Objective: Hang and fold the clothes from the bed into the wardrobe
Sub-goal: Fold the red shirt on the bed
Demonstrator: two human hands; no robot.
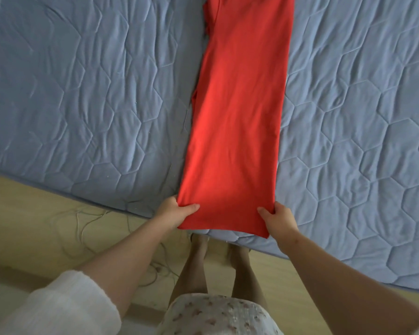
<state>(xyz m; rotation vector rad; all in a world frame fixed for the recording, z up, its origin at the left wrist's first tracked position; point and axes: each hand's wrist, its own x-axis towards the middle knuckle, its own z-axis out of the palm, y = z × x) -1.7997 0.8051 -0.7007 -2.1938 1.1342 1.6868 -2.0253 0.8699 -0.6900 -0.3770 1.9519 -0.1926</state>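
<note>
Left hand (173, 211): pinching the near left corner of the red garment (237, 117), thumb on top, fingers tucked beneath. Right hand (278, 217): pinching the near right corner in the same way, thumb on top. Red garment: folded lengthwise into a long narrow strip, lying flat on the bed (82, 81), near hem at the mattress edge, far end running out of view at the top, a little loose fabric showing along its left side. Bed: blue quilted cover, spread under the garment and to both sides of it. Floor (22, 213): pale wood, nearer than the garment's hem, with a thin cord (80, 223) trailing to the left of that hem. Wardrobe: not in view. Step in hand, by judgement: folding the hem end up over the strip. To do well: lift both corners level and together, keep the hem taut between them, carry straight along the strip's own line, lay edge on edge, smooth before letting go; risk of a skewed fold from uneven lifting.
</note>
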